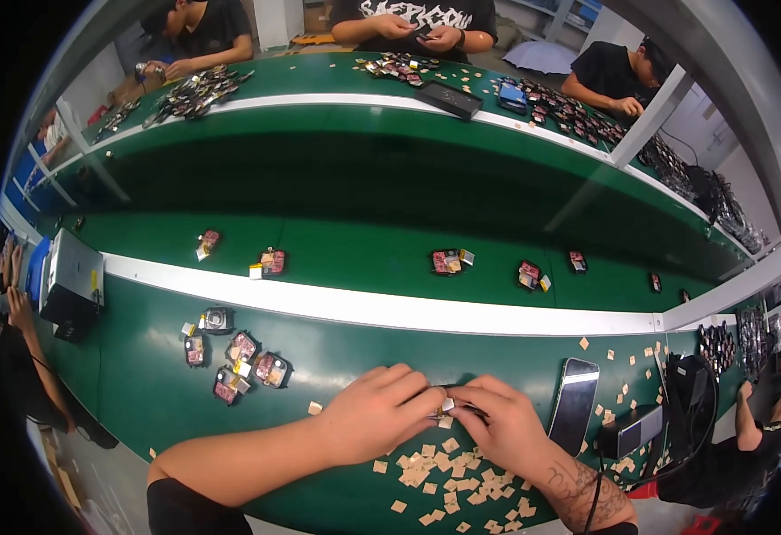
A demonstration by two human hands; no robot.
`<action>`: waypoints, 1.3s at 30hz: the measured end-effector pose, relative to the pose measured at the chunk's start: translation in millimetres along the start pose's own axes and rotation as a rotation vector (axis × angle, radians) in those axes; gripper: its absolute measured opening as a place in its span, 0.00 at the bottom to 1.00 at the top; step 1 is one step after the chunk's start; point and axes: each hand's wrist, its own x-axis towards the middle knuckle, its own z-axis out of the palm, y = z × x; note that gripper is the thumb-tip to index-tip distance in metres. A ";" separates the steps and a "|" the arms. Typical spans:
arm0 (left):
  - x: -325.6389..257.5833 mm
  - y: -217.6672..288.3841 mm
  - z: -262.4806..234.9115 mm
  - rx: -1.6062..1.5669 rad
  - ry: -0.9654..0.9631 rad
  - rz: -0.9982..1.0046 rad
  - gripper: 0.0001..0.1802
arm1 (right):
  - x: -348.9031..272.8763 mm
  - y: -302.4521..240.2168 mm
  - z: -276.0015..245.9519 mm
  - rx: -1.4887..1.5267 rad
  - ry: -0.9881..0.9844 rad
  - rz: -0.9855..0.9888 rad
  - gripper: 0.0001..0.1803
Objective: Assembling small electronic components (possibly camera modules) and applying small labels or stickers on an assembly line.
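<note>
The left hand [377,410] was curled, its fingers pinching one side of a small device [446,408] while the right hand [506,423] pinched the other, so that the device sat between the two sets of fingertips over the green tabletop [149,374]. The likeliest trouble looked to be a slip: so small a piece offered little to grip, and an uneven pull could have twisted it free or strained the pale tab [448,404] showing on it. A drop might have landed it among the loose beige squares [462,486] nearby; a careless sweep of the right forearm [573,486] could have scattered those or knocked the phone [574,406] beside it. Most of the device was covered by fingers, the left thumb was hard to make out, and whether the thin dark edge near the right fingertips belonged to the device could not be told
</note>
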 end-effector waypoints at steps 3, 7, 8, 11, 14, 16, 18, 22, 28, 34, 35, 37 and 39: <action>-0.8 -0.5 1.2 -0.015 0.010 -0.005 0.20 | 1.1 -3.5 4.3 0.004 0.035 0.000 0.16; -0.7 1.0 1.6 -0.059 -0.018 -0.014 0.18 | 2.1 -13.9 5.5 -0.042 0.061 0.019 0.15; 0.5 1.0 1.1 -0.069 -0.006 -0.018 0.19 | 3.6 -15.3 5.8 -0.079 0.053 0.023 0.12; 2.0 2.6 0.0 -0.062 0.007 -0.019 0.22 | 5.1 -13.7 8.7 -0.100 0.063 0.014 0.09; 0.8 3.6 -3.1 -0.041 0.008 -0.026 0.25 | 7.9 -9.8 13.3 -0.092 0.085 0.002 0.08; 2.3 8.5 -2.2 -0.034 0.002 -0.023 0.26 | 6.0 -13.3 12.9 -0.082 0.114 0.014 0.08; 0.6 14.3 -2.9 -0.056 -0.002 -0.114 0.22 | 5.1 -18.6 9.4 -0.063 0.163 0.032 0.09; 6.2 21.7 -5.7 -0.103 0.093 -0.042 0.20 | 3.6 -7.2 3.4 0.185 0.044 0.038 0.12; 13.8 17.5 4.7 -0.525 -0.031 -0.449 0.16 | -2.6 -1.2 0.7 0.232 0.117 0.006 0.18; 118.4 -56.8 -9.8 -0.034 0.252 -0.438 0.09 | -3.9 -2.9 -4.2 -0.021 0.344 -0.059 0.18; 132.3 -66.6 -15.7 0.064 0.238 -0.520 0.09 | -5.1 -2.4 -5.7 -0.047 0.281 -0.025 0.16; 130.7 -110.5 -18.7 0.208 0.218 -0.498 0.10 | -1.4 1.3 -3.1 -0.049 0.282 -0.106 0.12; 143.3 -108.8 -12.8 0.324 0.172 -0.455 0.11 | -1.8 10.1 -0.1 -0.063 0.300 -0.147 0.09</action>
